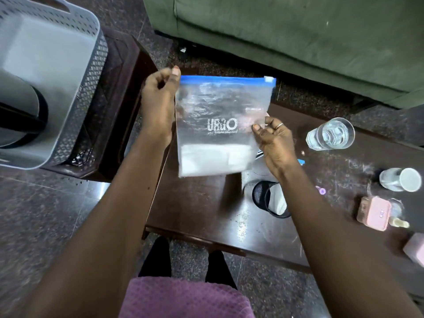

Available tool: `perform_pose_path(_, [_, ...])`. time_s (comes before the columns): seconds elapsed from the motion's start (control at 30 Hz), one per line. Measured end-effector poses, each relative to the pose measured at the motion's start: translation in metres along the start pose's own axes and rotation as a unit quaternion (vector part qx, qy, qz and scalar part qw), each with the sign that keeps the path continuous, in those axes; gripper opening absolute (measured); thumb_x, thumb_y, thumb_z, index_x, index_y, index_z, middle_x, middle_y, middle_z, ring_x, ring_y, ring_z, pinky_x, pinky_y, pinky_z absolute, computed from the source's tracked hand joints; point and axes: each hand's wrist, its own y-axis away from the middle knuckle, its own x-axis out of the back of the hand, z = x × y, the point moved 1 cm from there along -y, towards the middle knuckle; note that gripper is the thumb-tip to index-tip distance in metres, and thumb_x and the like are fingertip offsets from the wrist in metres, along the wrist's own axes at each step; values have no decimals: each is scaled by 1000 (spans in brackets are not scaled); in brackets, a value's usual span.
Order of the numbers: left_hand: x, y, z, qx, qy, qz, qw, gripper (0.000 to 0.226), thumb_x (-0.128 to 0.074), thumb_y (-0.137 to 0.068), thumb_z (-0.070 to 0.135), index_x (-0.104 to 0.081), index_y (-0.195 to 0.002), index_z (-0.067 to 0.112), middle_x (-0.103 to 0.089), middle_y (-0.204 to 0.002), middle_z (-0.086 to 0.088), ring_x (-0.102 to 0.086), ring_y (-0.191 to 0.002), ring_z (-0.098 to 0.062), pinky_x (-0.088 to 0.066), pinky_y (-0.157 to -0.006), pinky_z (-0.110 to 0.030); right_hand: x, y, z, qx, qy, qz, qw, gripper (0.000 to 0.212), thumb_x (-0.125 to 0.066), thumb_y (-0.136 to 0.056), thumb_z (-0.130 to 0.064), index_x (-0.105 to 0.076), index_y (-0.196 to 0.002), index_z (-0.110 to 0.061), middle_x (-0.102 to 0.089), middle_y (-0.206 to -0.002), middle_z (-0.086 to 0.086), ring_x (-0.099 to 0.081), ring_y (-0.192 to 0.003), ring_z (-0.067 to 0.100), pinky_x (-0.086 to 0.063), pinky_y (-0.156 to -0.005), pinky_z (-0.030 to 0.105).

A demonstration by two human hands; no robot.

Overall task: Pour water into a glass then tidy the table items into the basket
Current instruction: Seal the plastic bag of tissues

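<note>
Dark speckled floor (46,214) lies under a low, dark wooden surface (206,214), with a pink-clad lap and two dark feet nearest the camera. Both forearms reach forward over the surface's near edge. Between the hands hangs a clear zip bag (220,125) with a blue seal strip and white lettering, upright and lifted above the surface, something white lying in its bottom. The left hand (158,99) pinches the bag's upper left corner between thumb and curled fingers; the right hand (273,136), wearing a ring, pinches its right edge lower down. Right of the arms stand a black mesh cup (268,198), a pink case (374,214), a white cup (399,179) and, farther, a glass (330,134) holding water. At far left a grey perforated basket (75,88) sits on a separate dark stand, beyond it a green sofa (298,37).
</note>
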Motion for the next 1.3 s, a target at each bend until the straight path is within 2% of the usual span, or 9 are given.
perform_pose_path(0.13, [12, 1, -31, 127, -167, -104, 972, 72, -52, -82, 60, -26, -139, 24, -46, -140, -8, -61, -108, -28, -53, -80, -36, 1, -3, 0, -8, 18, 66, 998, 22, -61, -82, 4, -53, -84, -17, -65, -58, -8, -53, -47, 3, -40, -46, 20])
perform_pose_path(0.23, [12, 11, -48, 133, -159, -181, 961, 97, -72, -77, 29, -3, -145, 33, -41, -144, -6, -59, -111, -21, -54, -70, -25, 3, -3, -1, -21, 13, 103, 994, 29, -59, -83, 7, -49, -86, -20, -59, -79, 8, -54, -60, 13, -39, -54, 30])
perform_pose_path(0.3, [11, 14, -56, 109, -134, -222, 960, 104, -74, -73, 2, -5, -145, 34, -44, -140, -11, -53, -119, -22, -57, -78, -26, 4, -4, -2, -26, 8, 109, 994, 29, -58, -83, 6, -49, -88, -21, -56, -86, 15, -51, -68, 20, -37, -58, 33])
perform_pose_path(0.4, [12, 15, -56, 55, -189, -214, 957, 98, -75, -63, -11, -29, -139, 32, -49, -132, -13, -52, -118, -26, -49, -97, -41, 6, -4, -4, -19, 2, 73, 997, 30, -57, -82, 11, -52, -93, -17, -57, -80, 10, -53, -70, 15, -45, -67, 28])
perform_pose_path(0.57, [17, 12, -51, -23, -261, -156, 953, 80, -75, -58, -14, -46, -123, 22, -54, -93, 6, -55, -88, -15, -51, -71, -23, 8, -1, -3, -10, 104, 2, 995, 46, -56, -72, 22, -56, -93, -19, -62, -87, 0, -59, -72, 5, -49, -73, 22])
perform_pose_path(0.67, [23, 8, -51, -32, -232, -123, 964, 63, -73, -62, -14, -51, -113, 17, -57, -93, -6, -60, -79, -17, -53, -77, -30, 9, -1, -3, 9, 134, 20, 991, 46, -55, -75, 22, -52, -92, -21, -61, -80, 0, -60, -69, 2, -49, -69, 17])
perform_pose_path(1.0, [27, 13, -51, -109, -311, -86, 940, 25, -65, -80, 2, -68, -103, 11, -61, -89, -1, -51, -67, 0, -41, -68, -3, 12, -1, 5, 36, 208, 85, 974, 31, -68, -75, 5, -57, -75, -23, -62, -73, -2, -55, -65, 8, -50, -67, 27])
perform_pose_path(1.13, [30, 11, -53, -126, -361, -39, 923, 14, -59, -88, 14, -69, -98, 10, -52, -106, -6, -50, -80, -10, -36, -75, -12, 8, 3, 9, 39, 226, 84, 970, 21, -67, -80, -3, -57, -65, -14, -58, -80, 14, -48, -71, 18, -43, -70, 36])
perform_pose_path(1.3, [33, 6, -60, -73, -305, -65, 947, 25, -42, -96, 36, -56, -89, 17, -63, -95, -12, -57, -82, -23, -43, -72, -35, -6, 8, 13, 32, 135, 35, 990, 18, -51, -93, -11, -57, -79, -19, -63, -80, -3, -58, -69, 2, -47, -68, 18])
